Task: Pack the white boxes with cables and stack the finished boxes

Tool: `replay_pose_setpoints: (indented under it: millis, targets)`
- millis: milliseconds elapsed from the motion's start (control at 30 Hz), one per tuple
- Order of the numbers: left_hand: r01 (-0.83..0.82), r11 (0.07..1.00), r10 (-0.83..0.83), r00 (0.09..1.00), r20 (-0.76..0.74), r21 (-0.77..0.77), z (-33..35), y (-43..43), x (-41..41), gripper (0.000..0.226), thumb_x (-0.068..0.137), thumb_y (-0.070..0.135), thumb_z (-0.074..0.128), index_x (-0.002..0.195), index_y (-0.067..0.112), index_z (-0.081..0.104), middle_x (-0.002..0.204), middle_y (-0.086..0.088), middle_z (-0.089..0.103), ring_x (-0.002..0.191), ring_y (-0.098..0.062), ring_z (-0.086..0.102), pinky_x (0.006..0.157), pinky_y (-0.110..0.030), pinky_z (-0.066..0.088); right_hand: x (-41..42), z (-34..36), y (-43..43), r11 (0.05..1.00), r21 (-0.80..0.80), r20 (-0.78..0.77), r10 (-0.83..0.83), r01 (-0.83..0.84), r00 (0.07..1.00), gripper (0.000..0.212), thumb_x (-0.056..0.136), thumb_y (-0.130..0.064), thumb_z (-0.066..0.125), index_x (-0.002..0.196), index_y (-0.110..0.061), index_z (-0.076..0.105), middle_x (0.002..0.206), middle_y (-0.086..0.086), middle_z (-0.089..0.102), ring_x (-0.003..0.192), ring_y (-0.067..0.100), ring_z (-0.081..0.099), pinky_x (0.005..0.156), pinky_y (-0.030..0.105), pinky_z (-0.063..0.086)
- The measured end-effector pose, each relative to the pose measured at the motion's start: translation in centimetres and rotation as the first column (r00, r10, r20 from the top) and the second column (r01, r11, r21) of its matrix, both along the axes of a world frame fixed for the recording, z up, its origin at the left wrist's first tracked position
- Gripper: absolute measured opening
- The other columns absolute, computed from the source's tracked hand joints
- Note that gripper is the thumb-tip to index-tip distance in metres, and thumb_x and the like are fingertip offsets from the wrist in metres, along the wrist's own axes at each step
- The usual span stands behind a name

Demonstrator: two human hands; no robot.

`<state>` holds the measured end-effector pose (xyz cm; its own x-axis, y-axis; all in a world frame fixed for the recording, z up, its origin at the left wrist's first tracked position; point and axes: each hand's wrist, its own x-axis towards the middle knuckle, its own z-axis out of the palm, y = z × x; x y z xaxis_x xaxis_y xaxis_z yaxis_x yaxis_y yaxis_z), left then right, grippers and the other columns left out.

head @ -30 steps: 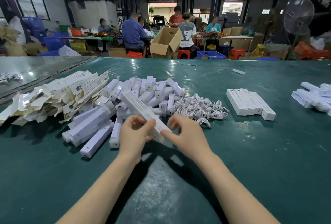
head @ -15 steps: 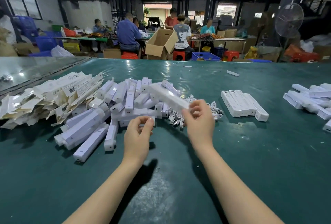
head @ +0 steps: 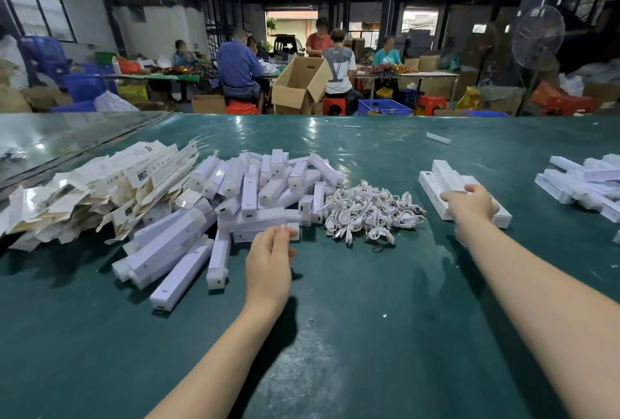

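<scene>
Far left on the green worktop (head: 335, 334): a heap of flat printed cards (head: 100, 190), overlapping, touching the next pile.

Next, the loose white boxes (head: 255, 190), a jumbled pile. Long ones lie at its near-left edge and short ones are stacked crosswise in the middle.

Your left hand (head: 268, 261) is at the near edge of that pile, back of the hand up, fingers (head: 283, 230) loosely curled. The tips touch the near end of a small box (head: 293, 229) at the pile's edge. You can't tell from here whether they pinch it or only touch it.

Right of the pile, just beside it: the cables (head: 369, 214), a tangled white heap lying on the worktop, with no hand on it.

Further right, your right hand (head: 469, 205) reaches out over the row of finished boxes (head: 501, 214), which lie side by side. Thumb on the left and fingers curled over the top grip a held box (head: 444, 173) that lies on the row. It is blurred.

Far right, well apart: another pile of boxes (head: 583, 180), cut off by the frame edge.

One stray box (head: 437, 137) lies alone near the far side of the worktop.
</scene>
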<state>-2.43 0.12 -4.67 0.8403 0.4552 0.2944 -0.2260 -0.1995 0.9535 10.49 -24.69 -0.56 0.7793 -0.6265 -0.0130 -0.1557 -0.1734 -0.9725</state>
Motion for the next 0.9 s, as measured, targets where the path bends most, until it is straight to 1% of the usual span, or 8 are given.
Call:
replay_pose_setpoints:
  millis: [167,267,367,467,567,700,800,900]
  targets:
    - [-0.001,0.999,0.002,0.999,-0.033,0.054,0.0,0.1,0.1,0.023,0.093,0.016,0.049,0.072,0.024,0.057,0.093,-0.007,0.06,0.072,-0.016,0.055,0.072,-0.029,0.043,-2.3,0.1,2.7,0.999,-0.004,0.164,-0.05,0.051,0.985,0.033,0.082,-0.004,0.049,0.114,-0.01,0.055,0.133,0.014,0.033,0.075,0.02,0.048,0.08,0.025,0.039]
    - [-0.005,0.989,0.005,1.0,-0.001,0.15,0.0,0.2,0.0,0.025,0.087,0.01,0.057,0.069,0.026,0.055,0.087,-0.002,0.059,0.067,-0.002,0.052,0.062,-0.006,0.038,-5.2,-1.4,6.2,0.998,-0.052,0.342,-0.009,0.029,0.94,0.027,0.079,0.003,0.05,0.102,-0.007,0.058,0.114,0.009,0.042,0.063,0.001,0.041,0.061,0.009,0.028]
    - [-0.018,0.969,0.011,1.0,0.029,0.247,0.0,0.2,-0.3,0.032,0.083,0.003,0.059,0.065,0.029,0.053,0.08,0.005,0.056,0.06,0.006,0.05,0.058,-0.003,0.036,-7.9,-3.5,9.1,0.98,-0.168,0.352,0.164,-0.11,0.921,0.019,0.077,0.007,0.052,0.086,-0.01,0.057,0.099,0.006,0.044,0.06,0.001,0.042,0.059,0.01,0.026]
    - [-0.022,0.93,0.005,0.999,0.046,0.366,0.5,0.5,-0.7,0.034,0.081,0.002,0.058,0.064,0.031,0.051,0.076,0.009,0.055,0.06,0.005,0.05,0.058,-0.007,0.036,-8.4,-4.3,9.5,0.885,-0.344,0.222,0.4,-0.313,0.889,0.018,0.076,0.005,0.054,0.073,-0.012,0.057,0.077,0.006,0.057,0.068,0.019,0.048,0.059,0.023,0.025]
    - [-0.15,0.837,0.091,0.986,0.136,0.526,2.1,1.9,-0.7,0.022,0.08,0.004,0.059,0.07,0.023,0.055,0.075,0.009,0.053,0.063,-0.002,0.048,0.06,-0.017,0.035,-8.3,-4.2,9.2,0.82,-0.383,0.102,0.495,-0.425,0.863,0.018,0.076,0.002,0.054,0.071,-0.015,0.059,0.068,0.0,0.057,0.072,0.021,0.05,0.059,0.026,0.026]
    - [-0.476,0.796,0.434,0.879,0.197,0.374,4.8,6.2,0.5,0.015,0.084,0.008,0.054,0.092,0.013,0.065,0.091,-0.004,0.066,0.083,-0.019,0.055,0.068,-0.024,0.034,-8.3,-4.3,9.5,0.793,-0.405,0.05,0.517,-0.456,0.855,0.018,0.076,-0.001,0.054,0.07,-0.018,0.059,0.069,-0.002,0.057,0.073,0.02,0.05,0.061,0.025,0.03]
    - [-0.493,0.689,0.56,0.827,0.042,0.531,5.4,10.2,1.7,0.027,0.086,0.01,0.048,0.109,0.006,0.063,0.116,-0.014,0.061,0.117,-0.031,0.043,0.09,-0.036,0.034,-8.1,-4.3,9.4,0.796,-0.4,0.053,0.515,-0.454,0.855,0.018,0.076,-0.001,0.054,0.069,-0.017,0.059,0.068,-0.002,0.057,0.072,0.021,0.051,0.062,0.025,0.031]
    - [-0.292,0.636,0.596,0.774,-0.214,0.715,5.1,13.0,3.0,0.041,0.088,0.022,0.043,0.122,-0.001,0.053,0.141,-0.019,0.038,0.132,-0.035,0.026,0.108,-0.047,0.023,-8.1,-4.4,9.4,0.796,-0.397,0.046,0.514,-0.456,0.857,0.018,0.076,-0.001,0.054,0.069,-0.017,0.059,0.065,-0.004,0.056,0.071,0.021,0.05,0.062,0.025,0.031]
